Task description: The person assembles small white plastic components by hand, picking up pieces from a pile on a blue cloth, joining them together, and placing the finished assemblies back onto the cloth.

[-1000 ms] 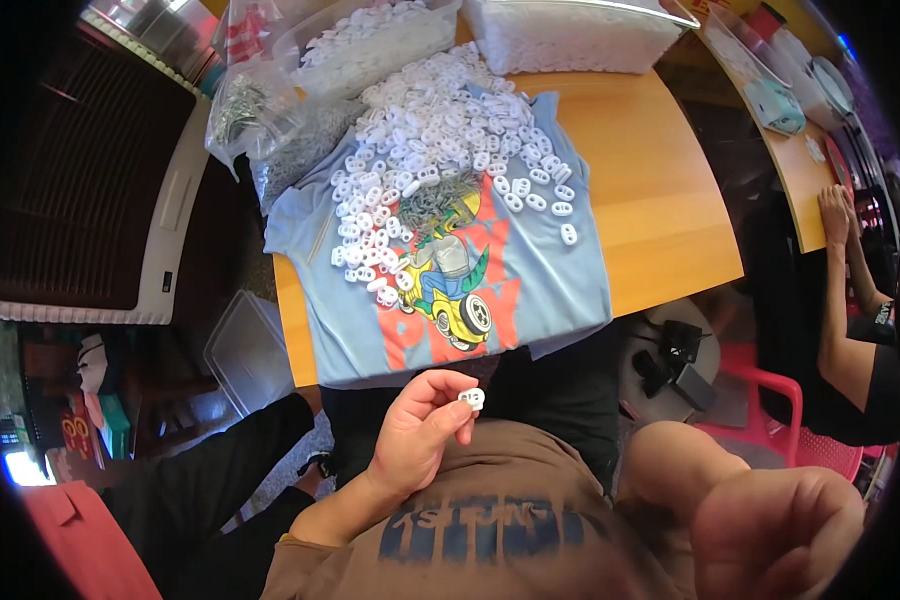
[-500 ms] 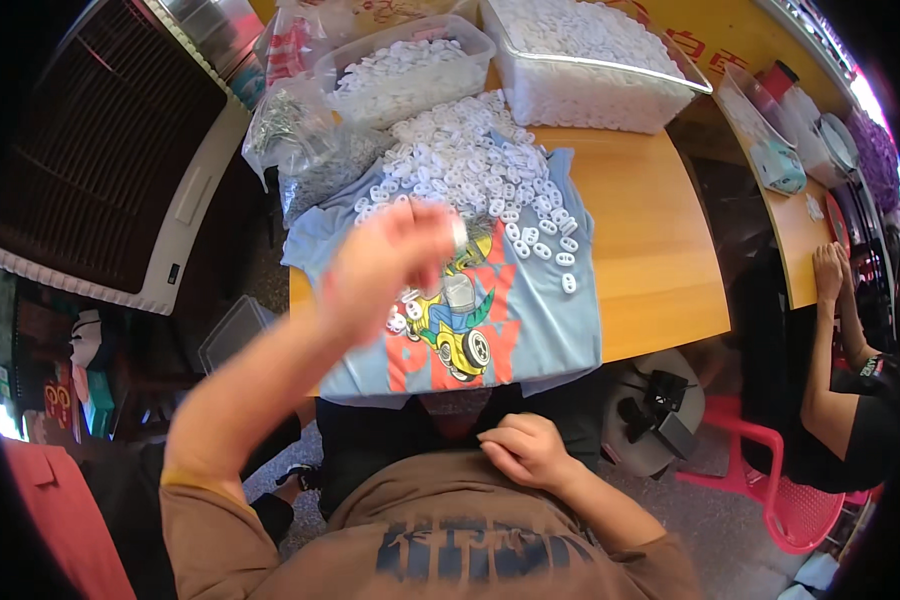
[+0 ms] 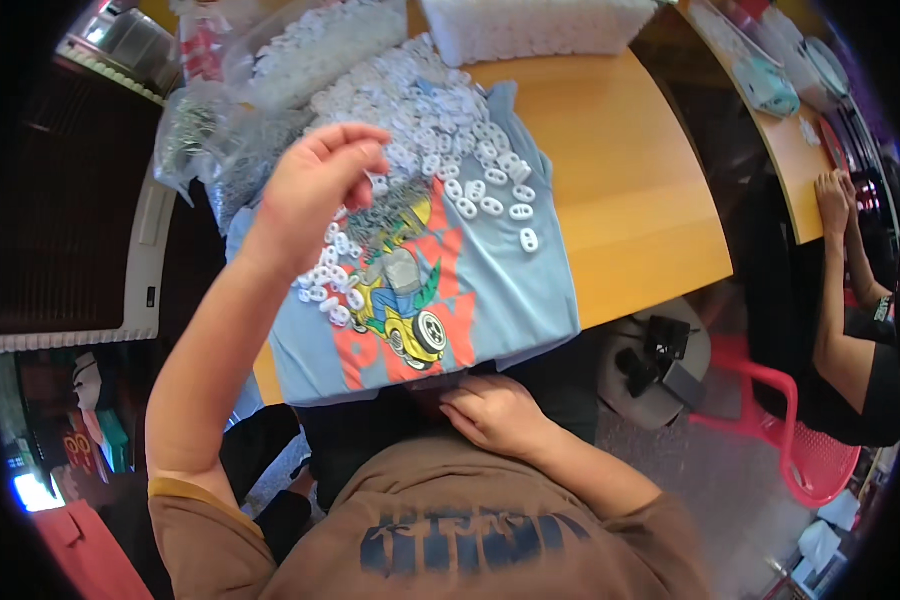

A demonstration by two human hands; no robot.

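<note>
My left hand (image 3: 315, 190) hangs over a light blue printed shirt (image 3: 520, 310) spread on the table, its thumb and fingers drawn together. Whatever they hold, if anything, is hidden. Behind it spreads a big heap of white oval plastic pieces (image 3: 400, 110) with two holes each. A small pile of grey metal bits (image 3: 385, 215) lies just right of my left wrist. Below that hand sits a smaller group of white pieces (image 3: 332, 285). My right hand (image 3: 500, 415) is curled closed at the table's front edge, near my belly; its grasp is hidden from view.
A clear tub of white pieces (image 3: 530, 35) stands at the back, beside another tub (image 3: 335, 45). A plastic bag with grey bits (image 3: 195, 130) lies back left. On the right are a round stool (image 3: 620, 385) with dark objects, a pink chair (image 3: 820, 470) and a seated person's arms (image 3: 835, 300).
My view has shifted, so the table appears lower left. My left hand has moved off the printed picture toward the left. My right hand has come up against the table edge.
</note>
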